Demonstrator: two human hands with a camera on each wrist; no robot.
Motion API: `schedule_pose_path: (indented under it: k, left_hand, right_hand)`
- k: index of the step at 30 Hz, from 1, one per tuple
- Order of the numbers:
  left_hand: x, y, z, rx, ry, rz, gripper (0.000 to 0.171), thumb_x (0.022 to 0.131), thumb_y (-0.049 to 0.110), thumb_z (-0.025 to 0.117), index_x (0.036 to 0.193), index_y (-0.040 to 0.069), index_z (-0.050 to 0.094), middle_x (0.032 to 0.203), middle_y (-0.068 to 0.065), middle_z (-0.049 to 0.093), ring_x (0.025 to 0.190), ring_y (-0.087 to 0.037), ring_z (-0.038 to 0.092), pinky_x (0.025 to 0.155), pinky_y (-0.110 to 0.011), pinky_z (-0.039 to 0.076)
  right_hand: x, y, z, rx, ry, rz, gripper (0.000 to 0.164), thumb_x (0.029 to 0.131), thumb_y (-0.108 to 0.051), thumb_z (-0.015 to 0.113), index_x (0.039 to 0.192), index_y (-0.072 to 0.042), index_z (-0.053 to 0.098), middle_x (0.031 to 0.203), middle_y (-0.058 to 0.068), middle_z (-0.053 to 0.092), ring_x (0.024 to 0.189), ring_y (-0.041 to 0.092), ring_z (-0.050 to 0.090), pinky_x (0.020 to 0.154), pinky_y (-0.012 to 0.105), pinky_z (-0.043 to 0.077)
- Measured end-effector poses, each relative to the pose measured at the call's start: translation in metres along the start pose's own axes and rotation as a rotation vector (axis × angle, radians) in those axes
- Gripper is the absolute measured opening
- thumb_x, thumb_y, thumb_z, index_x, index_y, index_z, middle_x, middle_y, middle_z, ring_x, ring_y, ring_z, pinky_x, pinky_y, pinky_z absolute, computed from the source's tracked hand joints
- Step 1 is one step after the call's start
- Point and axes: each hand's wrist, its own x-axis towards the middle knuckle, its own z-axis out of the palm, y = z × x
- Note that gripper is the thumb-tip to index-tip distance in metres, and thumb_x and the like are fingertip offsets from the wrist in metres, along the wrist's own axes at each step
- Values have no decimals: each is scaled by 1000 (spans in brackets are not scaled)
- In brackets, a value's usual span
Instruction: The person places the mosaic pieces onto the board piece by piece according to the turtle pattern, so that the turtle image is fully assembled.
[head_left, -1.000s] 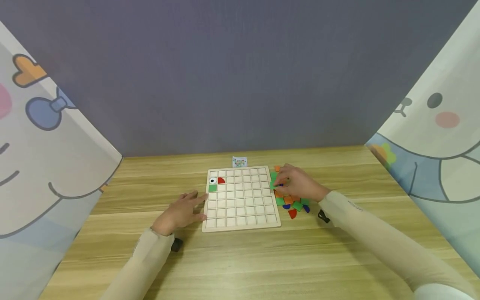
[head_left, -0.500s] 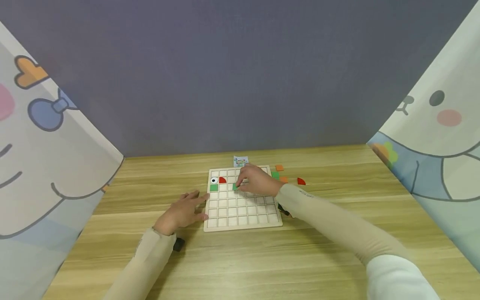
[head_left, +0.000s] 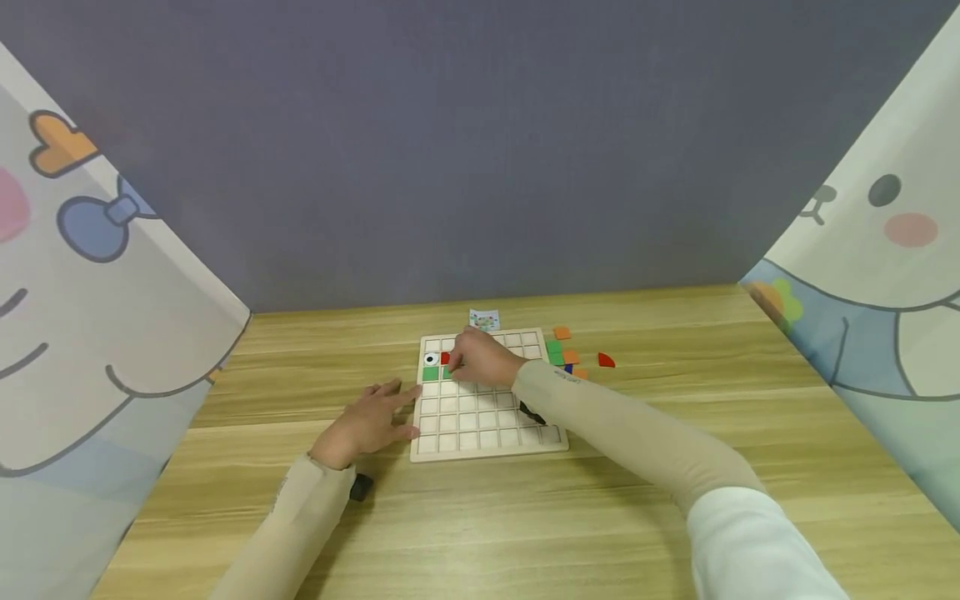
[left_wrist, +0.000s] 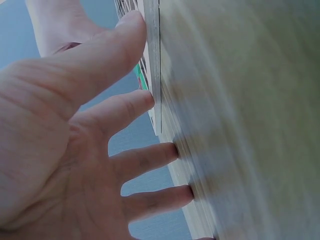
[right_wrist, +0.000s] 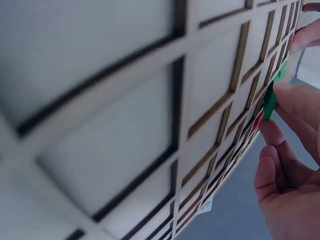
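At near edge of view: beige sleeves [head_left: 296, 517], L & R; white upper sleeve [head_left: 750, 533], R arm. Below, wood-grain tabletop [head_left: 480, 517]. Blk. device [head_left: 362, 487] at L wrist; similar blk. item [head_left: 532, 413] by R wrist.

L hand [head_left: 367, 422]: fingers spread wide; thumb & index tips touching L edge of board, middle & ring tips on tabletop.

Gridded board [head_left: 468, 421], light wood, sq. cells: flat on tabletop, betw. hands' reach.

R hand [head_left: 482, 358]: above board, fingers narrow, thumb & index pinching green tile [right_wrist: 270, 101]. Tile tilted vs. board, over 3rd row from far edge, just R of seated green sq. [head_left: 431, 374]; can't tell if it touches its cell.

Also on board, 2nd row: eye disc [head_left: 431, 359], white w/ blk. pupil, L column; red qtr-circle [head_left: 446, 357] next to it, part hidden by R hand.

R of board, loose on tabletop: orange pcs. [head_left: 572, 357], green pcs. [head_left: 554, 347], blue pc. [head_left: 568, 368], mostly hidden by sleeve; red qtr-circle pc. [head_left: 606, 360], apart, farther R.

Beyond far edge of board: small printed card [head_left: 483, 319].

Backmost: grey wall [head_left: 495, 167]; cartoon panels [head_left: 877, 325] either side.
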Motion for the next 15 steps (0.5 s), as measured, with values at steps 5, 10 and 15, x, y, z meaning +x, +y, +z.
schedule_pose_path:
  k: [5,10,15]
  left_hand:
    - [0,2,-1,-11,-2,-12,69,87,33,67,147,16,37,150,-24,24,130,-56,21,86,-78,25]
    - [0,2,0,-13,0,-18,69,87,33,68,147,16,37,150,-24,24,131,-55,21,87,-78,24]
    - [0,1,1,-7,0,-16,69,87,34,67,147,16,37,150,-24,24,131,-54,21,88,-77,24]
  right_hand:
    - [2,-2,5,-27,5,2,4,83,-11,73,84,-12,77,80,-12,64,84,9,47,75,21,45]
    - [0,-7,7,-86,21,-15,5,84,-9,72,84,-11,77,80,-9,68,84,10,50,92,28,39]
    - [-3,-13,7,-152,16,-17,7,84,-9,71,86,-11,77,82,-8,66,80,12,48,88,31,38]
